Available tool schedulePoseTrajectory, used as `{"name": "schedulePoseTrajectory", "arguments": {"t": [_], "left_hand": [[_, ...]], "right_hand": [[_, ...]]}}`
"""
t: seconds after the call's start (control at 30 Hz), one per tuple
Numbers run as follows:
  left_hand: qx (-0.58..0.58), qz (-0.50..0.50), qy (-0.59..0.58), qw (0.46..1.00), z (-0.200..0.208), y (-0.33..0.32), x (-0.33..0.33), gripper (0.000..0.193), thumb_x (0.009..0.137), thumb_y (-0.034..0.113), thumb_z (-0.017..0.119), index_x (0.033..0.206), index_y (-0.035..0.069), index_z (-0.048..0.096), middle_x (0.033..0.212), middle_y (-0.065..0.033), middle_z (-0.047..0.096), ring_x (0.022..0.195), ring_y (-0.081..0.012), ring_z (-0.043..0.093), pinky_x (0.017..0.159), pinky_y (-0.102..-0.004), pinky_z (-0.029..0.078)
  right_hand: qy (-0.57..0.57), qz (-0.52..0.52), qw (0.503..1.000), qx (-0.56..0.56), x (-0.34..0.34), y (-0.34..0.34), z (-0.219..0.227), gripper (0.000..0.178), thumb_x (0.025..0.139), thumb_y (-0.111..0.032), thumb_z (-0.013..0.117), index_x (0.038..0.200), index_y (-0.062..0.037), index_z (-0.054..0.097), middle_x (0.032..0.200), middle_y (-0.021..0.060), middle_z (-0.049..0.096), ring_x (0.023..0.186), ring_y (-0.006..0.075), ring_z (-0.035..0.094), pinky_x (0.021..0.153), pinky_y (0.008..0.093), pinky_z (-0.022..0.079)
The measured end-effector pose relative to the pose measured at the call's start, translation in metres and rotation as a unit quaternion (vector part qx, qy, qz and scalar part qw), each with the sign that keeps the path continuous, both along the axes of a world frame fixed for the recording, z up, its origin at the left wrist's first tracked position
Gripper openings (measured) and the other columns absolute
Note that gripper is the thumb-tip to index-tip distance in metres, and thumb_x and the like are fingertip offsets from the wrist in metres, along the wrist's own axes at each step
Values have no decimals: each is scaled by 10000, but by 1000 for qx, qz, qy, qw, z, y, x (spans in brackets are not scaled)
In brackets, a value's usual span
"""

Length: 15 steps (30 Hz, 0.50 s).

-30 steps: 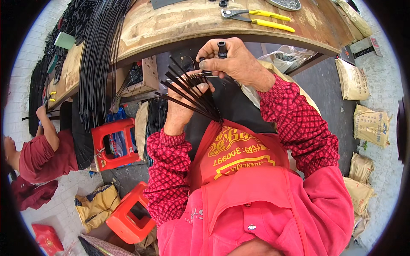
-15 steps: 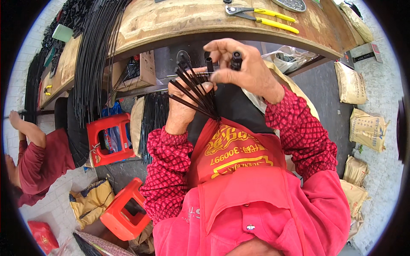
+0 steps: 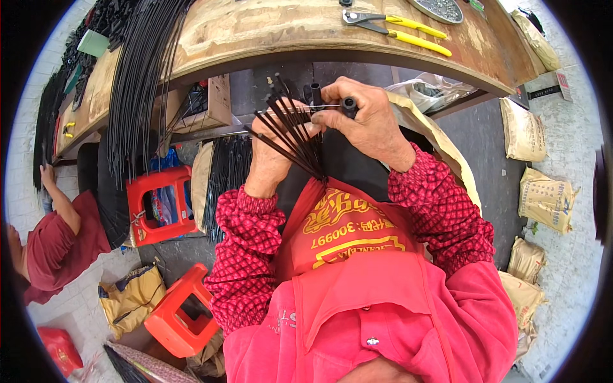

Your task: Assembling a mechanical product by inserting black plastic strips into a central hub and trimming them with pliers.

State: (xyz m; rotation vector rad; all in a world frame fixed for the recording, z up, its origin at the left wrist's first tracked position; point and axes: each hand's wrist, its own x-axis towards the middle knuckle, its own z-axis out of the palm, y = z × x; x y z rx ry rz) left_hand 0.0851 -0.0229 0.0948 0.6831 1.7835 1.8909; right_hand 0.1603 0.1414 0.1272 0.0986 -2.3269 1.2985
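Observation:
My left hand (image 3: 269, 159) is closed round a fanned bundle of thin black rods (image 3: 295, 135), whose lower ends gather near my apron. A short black tube (image 3: 316, 94) stands up beside the fingers of that hand; what supports it is hidden. My right hand (image 3: 377, 124) is closed, with a dark cylindrical piece (image 3: 348, 106) in its fingers, its hollow-looking end facing up. Between the two hands runs a thin, pale, wire-like line (image 3: 329, 106). Thumb and forefinger of my right hand nearly meet my left fingertips.
Ahead is a wooden bench (image 3: 255, 32) with yellow-handled pliers (image 3: 399, 29), a metal dish of small parts (image 3: 440, 9) and long black rods (image 3: 137, 83) draped over its edge. Red stools (image 3: 182, 313) and a co-worker (image 3: 67, 249) are at left; sacks (image 3: 546, 199) line the right.
My right fingers, spread and blurred earlier, have closed in and come down towards my left hand. The left hand keeps its bundle. The co-worker's hand has shifted right.

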Motion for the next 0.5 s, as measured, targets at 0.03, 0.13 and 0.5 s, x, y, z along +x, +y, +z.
{"name": "schedulePoseTrajectory", "arguments": {"t": [0.03, 0.13, 0.5], "left_hand": [[1, 2, -2, 1000, -3, -1, -2, 224, 753, 8, 703, 935, -10, 574, 801, -76, 642, 727, -151, 637, 669, -259, 525], [67, -28, -75, 995, -11, 2, -5, 233, 738, -8, 697, 929, -16, 564, 771, -94, 638, 703, -185, 644, 661, -277, 539], [114, -37, -149, 982, -14, 16, -8, 300, 657, -96, 705, 910, 0, 576, 776, -58, 623, 682, -165, 640, 640, -271, 553]], "right_hand": [[-3, 1, 1000, 5, 0, 1, 2, 247, 740, -129, 755, 894, 23, 635, 816, 138, 645, 693, 235, 635, 627, 320, 492], [2, 31, 999, 23, 0, 5, 8, 240, 745, -116, 749, 900, 18, 626, 795, 129, 637, 679, 219, 626, 620, 308, 487], [-121, 61, 981, -141, 0, 15, -3, 259, 797, -157, 743, 933, 27, 621, 691, 33, 593, 588, 75, 546, 524, 236, 440]]}}
